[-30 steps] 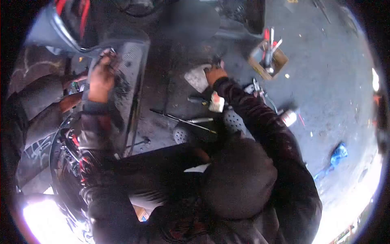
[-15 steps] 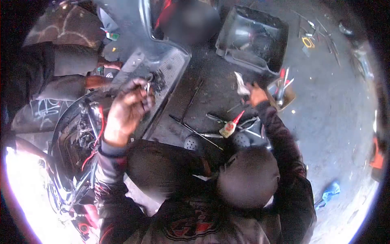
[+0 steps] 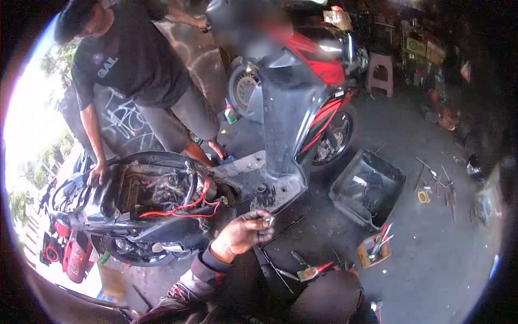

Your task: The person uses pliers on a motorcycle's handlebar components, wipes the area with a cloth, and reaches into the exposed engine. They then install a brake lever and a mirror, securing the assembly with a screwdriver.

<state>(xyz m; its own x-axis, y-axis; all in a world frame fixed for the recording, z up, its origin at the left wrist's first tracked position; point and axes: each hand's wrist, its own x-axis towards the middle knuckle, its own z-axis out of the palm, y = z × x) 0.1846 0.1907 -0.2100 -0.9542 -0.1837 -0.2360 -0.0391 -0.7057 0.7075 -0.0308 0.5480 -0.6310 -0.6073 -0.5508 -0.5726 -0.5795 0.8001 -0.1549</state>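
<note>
By the near edge of the ridged footboard (image 3: 285,189), our left hand (image 3: 243,233) holds a small pale piece (image 3: 270,221), pinched; our right hand is out of view, so we cannot tell its state.

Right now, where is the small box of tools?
In the head view, the small box of tools sits on the floor right of centre, just below the black bin and right of the red-tipped bottle.

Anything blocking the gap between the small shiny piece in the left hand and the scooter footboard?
Nothing visible. The left hand holds the small shiny piece just below the footboard in the picture; the red wires lie off to the left. Depth between piece and footboard is unclear.
</note>
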